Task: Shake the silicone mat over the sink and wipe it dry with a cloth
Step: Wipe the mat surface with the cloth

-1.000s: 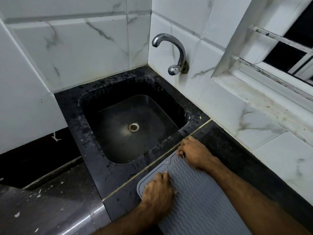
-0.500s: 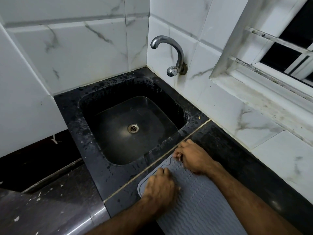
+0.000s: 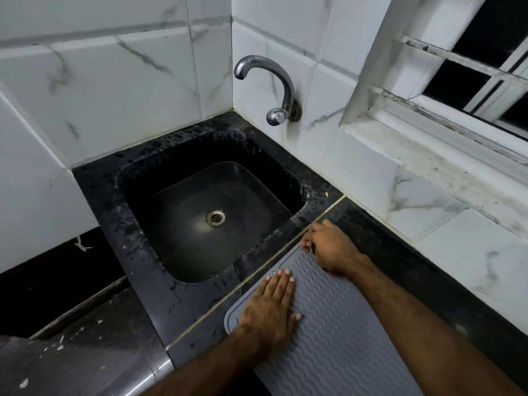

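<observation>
The counter [image 3: 428, 270], dark stone, ran along the tiled wall w/ one black sink [image 3: 211, 212] set into its corner; one drain [image 3: 216, 217] at the basin's centre, one chrome tap [image 3: 271, 90] on the wall above. No cloth in view.

One silicone mat [image 3: 337, 332], grey w/ wavy ribs, lay flat on the counter just beside the sink's near rim, its far short edge almost along the seam line. Judged: light, floppy, prob. grippy when dry but slick if wet; it'd sag and fold if lifted from one corner only. Best hold likely both far corners or the two long edges, so it hangs as a sheet over the basin for shaking.

Two hands on it. Left hand [image 3: 271, 307]: grip spread flat, fingers straight and together, pressing the mat near its left edge. Right hand [image 3: 328, 247]: fingers curled at the far right corner, apparently pinching the rim there, tho the fingertips were partly hidden so hold not certain.
</observation>
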